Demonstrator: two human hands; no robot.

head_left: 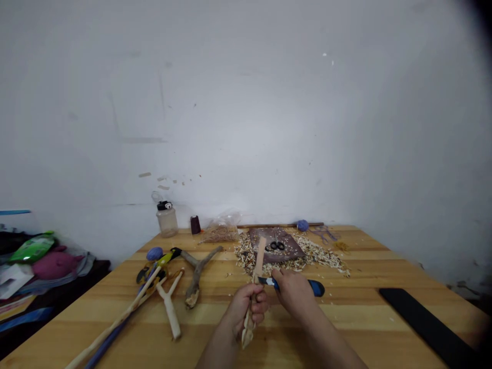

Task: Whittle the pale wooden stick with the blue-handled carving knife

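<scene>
My left hand [246, 306] is wrapped round a pale, whittled wooden stick [260, 256]. The stick's flat upper part points away from me, and its carved lower end shows below the fist. My right hand [295, 292] grips a utility knife [316, 288] with a blue and black handle. Its dark blade lies against the stick just above my left hand. Behind them, wood shavings [323, 252] are scattered over and around a dark brown sheet [282, 238]. Black-handled scissors [277, 246] rest on that sheet.
To the left are a peeled forked stick [169, 310], a bark-covered fork [196, 274], long sticks [111, 325] and a blue yarn ball [154, 253]. A bottle [167, 221], thread spool [195, 224] and plastic bag [223, 231] stand by the wall. A black strip [423, 320] lies right.
</scene>
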